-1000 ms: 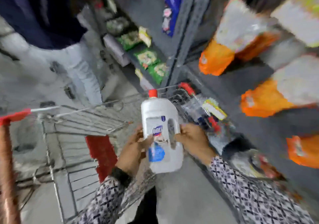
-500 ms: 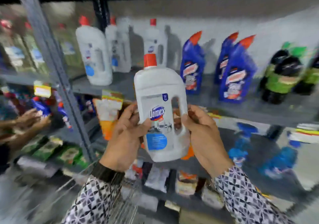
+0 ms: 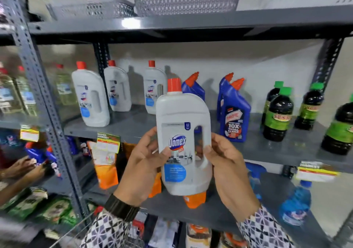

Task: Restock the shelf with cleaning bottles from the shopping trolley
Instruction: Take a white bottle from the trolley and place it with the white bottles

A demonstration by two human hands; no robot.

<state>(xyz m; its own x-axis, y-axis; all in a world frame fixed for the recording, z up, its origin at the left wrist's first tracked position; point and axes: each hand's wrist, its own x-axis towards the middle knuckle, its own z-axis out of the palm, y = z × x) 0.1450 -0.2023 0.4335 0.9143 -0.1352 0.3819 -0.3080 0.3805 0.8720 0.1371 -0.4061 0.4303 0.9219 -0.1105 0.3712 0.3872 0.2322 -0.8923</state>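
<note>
White Domex bottle [image 3: 183,142] with a red cap stands upright, gripped by the left hand [image 3: 141,168] at nine o'clock and the right hand [image 3: 227,168] at three. Behind it, the grey shelf [image 3: 133,125] carries three matching bottles at ten o'clock.

You hold a white plastic handled bottle [image 3: 183,142] with red cap and blue label. Your sleeves [image 3: 107,230] show black-and-white diamond checks. The steel shelf [image 3: 133,127] is grey.

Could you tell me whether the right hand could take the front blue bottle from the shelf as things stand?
Probably not yet: the right hand and left hand both grip the white Domex bottle. The blue bottle itself stands unobstructed at the shelf front.
</note>
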